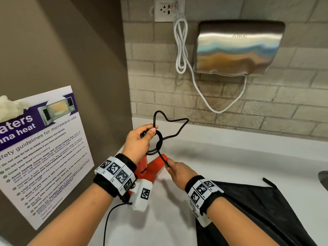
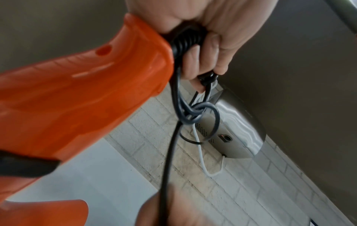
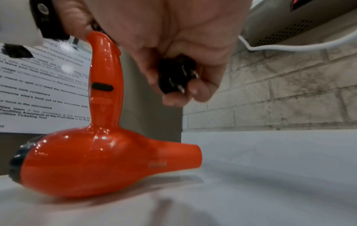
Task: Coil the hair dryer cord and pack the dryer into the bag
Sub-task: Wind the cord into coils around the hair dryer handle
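Note:
The orange hair dryer (image 1: 152, 166) (image 3: 86, 160) rests its body on the white counter (image 1: 230, 157) with its handle pointing up (image 2: 77, 99). My left hand (image 1: 140, 139) (image 2: 203, 38) grips the top of the handle together with several loops of the black cord (image 1: 161, 141) (image 2: 170, 145). A loose bend of cord sticks up behind that hand. My right hand (image 1: 174, 170) (image 3: 173, 45), just right of the dryer, holds the cord's end and pinches the black plug (image 3: 175, 75), prongs outward. The black bag (image 1: 266, 210) lies flat on the counter at the lower right.
A steel hand dryer (image 1: 237, 48) hangs on the tiled wall, with its white cable (image 1: 181, 50) running to the outlet (image 1: 168, 9). A microwave poster (image 1: 40, 148) covers the left wall. A sink edge (image 1: 323, 176) shows at the far right.

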Tool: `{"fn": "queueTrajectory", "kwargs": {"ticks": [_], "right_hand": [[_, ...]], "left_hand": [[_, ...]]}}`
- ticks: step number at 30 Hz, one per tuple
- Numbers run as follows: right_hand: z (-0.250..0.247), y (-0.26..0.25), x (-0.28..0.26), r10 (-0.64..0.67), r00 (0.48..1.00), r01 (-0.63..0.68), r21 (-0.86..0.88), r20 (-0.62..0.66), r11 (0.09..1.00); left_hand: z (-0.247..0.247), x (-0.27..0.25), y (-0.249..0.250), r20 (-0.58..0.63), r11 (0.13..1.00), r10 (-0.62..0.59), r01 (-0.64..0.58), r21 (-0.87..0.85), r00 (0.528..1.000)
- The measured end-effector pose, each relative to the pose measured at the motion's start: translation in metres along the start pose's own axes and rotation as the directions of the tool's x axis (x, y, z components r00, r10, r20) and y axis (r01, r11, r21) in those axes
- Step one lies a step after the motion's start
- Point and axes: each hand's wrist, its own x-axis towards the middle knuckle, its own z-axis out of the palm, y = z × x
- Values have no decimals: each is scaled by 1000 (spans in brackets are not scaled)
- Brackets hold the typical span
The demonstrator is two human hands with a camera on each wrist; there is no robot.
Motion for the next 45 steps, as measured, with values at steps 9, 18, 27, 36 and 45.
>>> {"fn": "queueTrajectory", "kwargs": {"ticks": [9, 18, 27, 36, 45], "right_hand": [[0, 1, 12, 295, 896, -188, -320, 332, 929], [1, -36, 36, 87, 996, -77, 438, -3, 896], [7, -46, 44, 52, 996, 22, 755, -75, 655], [-7, 18, 55, 388, 916, -367, 176, -103, 914], [-17, -39, 58, 224, 900, 26, 559, -373, 829]], "left_hand": [[-11, 6, -3, -48, 996, -17, 13, -89, 999], [-15, 4, -5, 30, 995, -17, 20, -94, 999], [-22, 3, -9, 122, 998, 25, -18, -55, 992], [-48, 11, -12, 125, 994, 19, -5, -113, 992], [-55, 15, -11, 141, 991, 32, -14, -131, 989]]}}
